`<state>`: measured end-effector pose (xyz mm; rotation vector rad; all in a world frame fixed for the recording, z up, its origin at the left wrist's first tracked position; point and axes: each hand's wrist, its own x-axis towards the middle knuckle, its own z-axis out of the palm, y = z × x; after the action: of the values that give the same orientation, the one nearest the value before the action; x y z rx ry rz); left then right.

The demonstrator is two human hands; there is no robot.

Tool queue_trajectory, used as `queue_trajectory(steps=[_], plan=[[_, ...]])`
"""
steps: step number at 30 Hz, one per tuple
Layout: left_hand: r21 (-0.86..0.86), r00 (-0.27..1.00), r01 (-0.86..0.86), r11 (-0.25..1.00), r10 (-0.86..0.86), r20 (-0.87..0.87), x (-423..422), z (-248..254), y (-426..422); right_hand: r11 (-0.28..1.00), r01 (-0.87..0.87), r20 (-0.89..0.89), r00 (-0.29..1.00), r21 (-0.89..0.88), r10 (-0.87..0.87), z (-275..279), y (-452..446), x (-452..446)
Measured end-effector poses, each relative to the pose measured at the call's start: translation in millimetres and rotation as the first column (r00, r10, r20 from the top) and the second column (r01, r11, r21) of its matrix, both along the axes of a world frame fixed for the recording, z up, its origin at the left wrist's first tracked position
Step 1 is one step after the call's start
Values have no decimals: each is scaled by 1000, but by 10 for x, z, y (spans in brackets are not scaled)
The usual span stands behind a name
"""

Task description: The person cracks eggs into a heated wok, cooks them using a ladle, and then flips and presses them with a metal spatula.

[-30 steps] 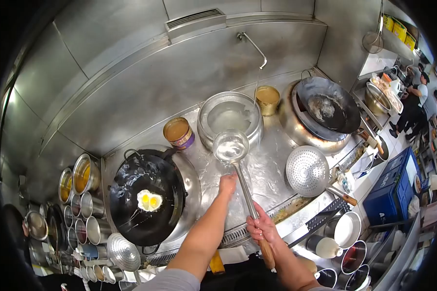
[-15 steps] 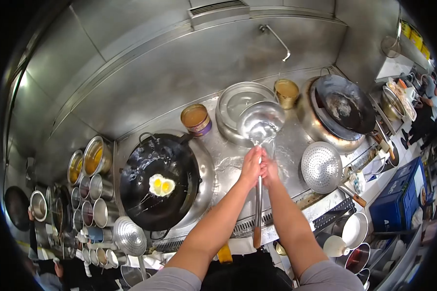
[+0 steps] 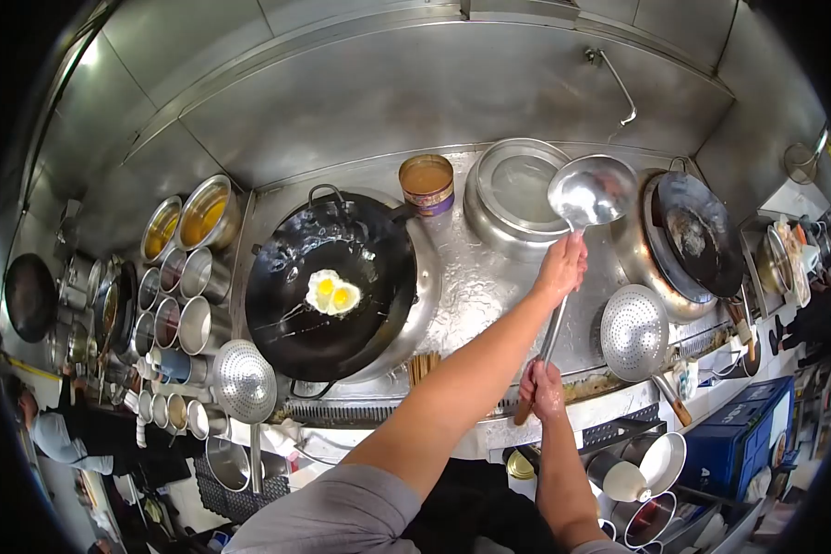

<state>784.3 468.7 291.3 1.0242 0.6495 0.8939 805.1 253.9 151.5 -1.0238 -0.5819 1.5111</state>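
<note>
- Far left of the frame: a dark pan, with a person in a pale top below it.
- Left: two metal bowls of yellow liquid, with metal cups clustered beneath them.
- Lower left: a perforated skimmer, its handle pointing down.
- Left of centre: a black wok holding two joined fried eggs, yolks up.
- Upper middle: an open tin of brown contents on the wet metal counter, near a round metal pot.
- Lower right of centre: the right hand, closed around the ladle's handle, the wooden end showing below it.
- Right of centre: the left hand, fingers curled about the handle just under the bowl of the ladle; that bowl overlaps the pot's right edge in view.
- Right: a second skimmer below a second wok.
- Lower right: a blue bin.
</note>
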Motion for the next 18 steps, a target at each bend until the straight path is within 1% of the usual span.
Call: queue_trajectory(steps=[1, 2, 3, 5, 6, 8, 9, 10, 11, 12, 13, 14, 15, 16, 17, 18], plan=[[19, 998, -3, 1000, 4, -58, -62, -241, -68, 993, 62, 90, 995, -103, -53, 85, -84, -55], [40, 993, -6, 999, 11, -116, -144, -516, -159, 990, 68, 111, 992, -120, -55, 72, -137, -34], [336, 936, -45, 941, 157, -314, -261, -886, -294, 983, 78, 151, 987, -167, -53, 104, -162, -7], [510, 798, 145, 848, 204, -567, -653, -1305, -699, 961, 106, 227, 973, -256, -46, 199, -258, 26], [399, 743, 294, 868, 55, -667, -1028, -1351, -875, 952, 140, 339, 940, -273, -41, 146, -289, 42], [305, 828, 219, 927, -11, -560, -1868, -942, -1345, 961, 147, 557, 830, -236, 10, 198, -370, -4], [296, 826, 161, 942, 36, -563, -2262, -937, -1578, 964, 153, 655, 755, -217, 27, 241, -440, -48], [284, 746, 158, 946, 74, -662, -2657, -818, -1786, 962, 161, 676, 736, -222, 33, 170, -496, -68], [271, 779, 112, 956, 85, -621, -3058, -596, -2028, 980, 165, 787, 617, -114, -13, -128, -522, -29], [232, 793, 83, 969, 77, -605, -3462, -585, -2239, 988, 154, 874, 481, -10, -66, -554, -560, 36], [189, 807, 54, 981, 69, -587, -3833, -596, -2434, 991, 118, 923, 370, 65, -104, -612, -668, -30], [137, 786, 58, 989, 40, -618, -4178, -501, -2619, 987, 81, 957, 248, 137, -153, -660, -777, -100], [83, 761, 62, 995, 7, -649, -4520, -440, -2801, 983, 34, 969, 167, 179, -182, -461, -814, -273], [44, 729, 148, 988, -79, -680, -4859, -557, -2972, 992, 112, 978, 196, 54, -76, -25, -883, -597], [1, 690, 231, 973, -163, -705, -5190, -767, -3152, 986, 125, 990, 71, 110, -120, -183, -948, -714], [-50, 645, 307, 951, -246, -724, -5501, -1022, -3349, 964, 230, 988, 115, -131, 107, 106, -992, -1017]])
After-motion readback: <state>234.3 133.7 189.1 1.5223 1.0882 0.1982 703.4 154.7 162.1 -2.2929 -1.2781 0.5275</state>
